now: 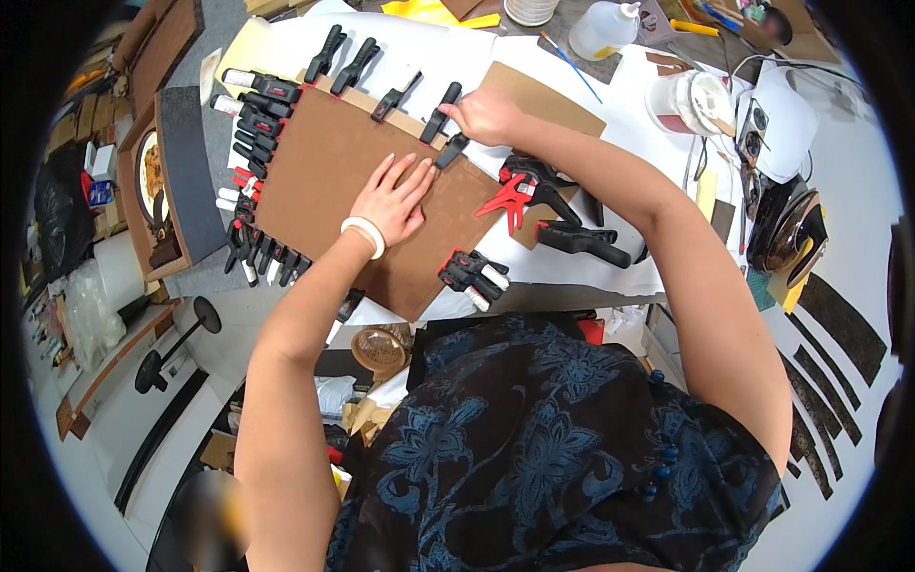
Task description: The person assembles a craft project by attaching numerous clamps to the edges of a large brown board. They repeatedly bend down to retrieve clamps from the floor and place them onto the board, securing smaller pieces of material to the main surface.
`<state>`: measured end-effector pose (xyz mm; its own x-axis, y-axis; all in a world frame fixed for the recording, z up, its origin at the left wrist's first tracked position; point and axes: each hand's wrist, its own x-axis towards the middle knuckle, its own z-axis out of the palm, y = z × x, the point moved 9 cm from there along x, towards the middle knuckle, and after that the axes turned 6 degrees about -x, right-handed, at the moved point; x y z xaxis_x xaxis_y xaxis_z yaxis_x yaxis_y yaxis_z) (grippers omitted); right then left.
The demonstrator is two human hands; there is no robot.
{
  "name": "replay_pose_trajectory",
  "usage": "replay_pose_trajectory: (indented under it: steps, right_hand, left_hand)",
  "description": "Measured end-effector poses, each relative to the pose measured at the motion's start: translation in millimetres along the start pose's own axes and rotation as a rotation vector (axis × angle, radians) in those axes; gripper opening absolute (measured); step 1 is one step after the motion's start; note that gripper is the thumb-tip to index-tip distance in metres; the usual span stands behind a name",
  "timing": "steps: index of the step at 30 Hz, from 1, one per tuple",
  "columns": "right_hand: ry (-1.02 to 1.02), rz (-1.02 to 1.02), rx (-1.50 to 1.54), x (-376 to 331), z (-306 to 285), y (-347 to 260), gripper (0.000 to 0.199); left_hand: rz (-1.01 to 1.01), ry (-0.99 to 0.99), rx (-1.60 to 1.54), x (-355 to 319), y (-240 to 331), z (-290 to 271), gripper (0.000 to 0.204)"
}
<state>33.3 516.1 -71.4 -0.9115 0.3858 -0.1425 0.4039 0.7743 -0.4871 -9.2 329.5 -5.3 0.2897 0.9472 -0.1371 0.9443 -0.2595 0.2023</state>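
Observation:
A brown leather-like sheet or board [329,157] lies on the white-covered table, with a lighter strip along its far edge. My left hand [393,195] rests flat on it, fingers spread, a white bangle on the wrist. At the far right corner my right hand [491,116] is closed on a black spring clamp [453,151], whose handles the hand partly hides. Just left of it another black clamp [441,112] grips the far edge. Several more clamps [262,124] line the left edge, and a cluster of clamps [472,275] sits at the near right corner.
Loose on the right lie a red-and-black clamp [515,198] and a large black clamp [583,241]. A tan board [548,100], a white tub [688,103] and a clear bottle [605,30] stand farther back. A framed box [143,191] is at the left.

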Motion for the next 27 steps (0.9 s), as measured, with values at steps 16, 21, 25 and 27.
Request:
replay_pose_trajectory:
  steps: [16,21,25,27]
  right_hand:
    - [0.289,0.076,-0.160,-20.0,-34.4,-22.2,0.069]
    - [0.478,0.178,0.079,-71.6,-90.0,-9.2,0.041]
    - [0.506,0.231,0.015,-152.4,-108.6,-2.6,0.019]
    - [0.438,0.258,0.125,-187.2,-97.9,-21.5,0.016]
  left_hand:
    - [-0.020,0.039,-0.043,-5.7,3.7,-8.7,0.072]
    - [-0.329,0.391,-0.370,-55.3,26.3,-44.6,0.052]
    - [-0.985,0.642,-0.798,-192.8,55.4,12.4,0.020]
    - [-1.360,0.737,-1.108,-288.6,79.2,98.2,0.014]
